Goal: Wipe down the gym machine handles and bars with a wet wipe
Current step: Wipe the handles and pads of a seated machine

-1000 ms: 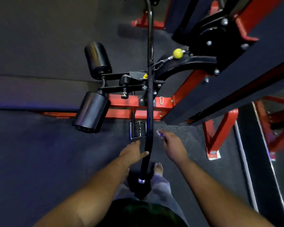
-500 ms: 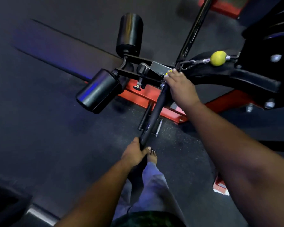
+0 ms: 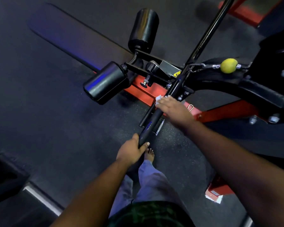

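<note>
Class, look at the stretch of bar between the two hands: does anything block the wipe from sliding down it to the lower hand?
Nothing visible does. The right hand presses the wipe on the bar, bare down to the left hand gripping its end.

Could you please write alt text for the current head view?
Seen from above, a person's right hand presses a white wet wipe around a long black bar of a red-framed gym machine, while the left hand grips the bar's near end. Two black roller pads sit to the left.
</note>
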Tool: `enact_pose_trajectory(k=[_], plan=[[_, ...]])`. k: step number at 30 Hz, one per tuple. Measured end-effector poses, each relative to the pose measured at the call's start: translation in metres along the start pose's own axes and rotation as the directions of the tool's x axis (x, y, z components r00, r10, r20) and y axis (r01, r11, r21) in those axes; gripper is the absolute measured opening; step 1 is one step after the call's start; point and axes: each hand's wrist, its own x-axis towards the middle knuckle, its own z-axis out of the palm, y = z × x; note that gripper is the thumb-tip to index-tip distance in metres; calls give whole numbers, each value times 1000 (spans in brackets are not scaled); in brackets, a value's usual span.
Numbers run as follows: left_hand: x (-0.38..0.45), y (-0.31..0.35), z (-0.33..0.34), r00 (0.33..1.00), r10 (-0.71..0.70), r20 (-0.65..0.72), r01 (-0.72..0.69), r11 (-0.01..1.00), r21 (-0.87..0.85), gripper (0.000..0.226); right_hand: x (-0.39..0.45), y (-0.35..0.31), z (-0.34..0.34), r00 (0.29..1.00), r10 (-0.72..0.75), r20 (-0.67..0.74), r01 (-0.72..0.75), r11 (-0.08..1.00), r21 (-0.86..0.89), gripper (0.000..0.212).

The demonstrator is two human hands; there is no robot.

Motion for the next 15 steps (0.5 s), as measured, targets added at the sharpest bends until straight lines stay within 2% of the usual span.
enact_pose_trajectory(k=[1,3,6,8,10,12,15], plan=[[-1,1,-1,1000,1,0,-1,1000,5,42,6,11,-10,1000,-5,26,7,995,-97,51],[-2,2,-3,1000,5,-4,-5,1000,18,41,24,36,-32,992,122,37,-109,960,-258,50],[-4,3,-5,1000,13,-11,-13,999,37,39,46,51,-50,943,326,61,-288,897,-335,45],[-6,4,-6,1000,19,-11,-19,999,42,38,49,40,-46,924,381,21,-363,895,-260,47],[-8,4,-6,1000,24,-12,-24,999,42,38,37,17,-34,891,453,28,-448,888,-100,54],[-8,3,-5,1000,26,-8,-26,999,46,39,20,-7,-26,889,455,42,-456,890,-6,63],[-8,1,-6,999,37,-19,-36,998,51,41,11,-18,-23,930,361,65,-355,931,-89,64]])
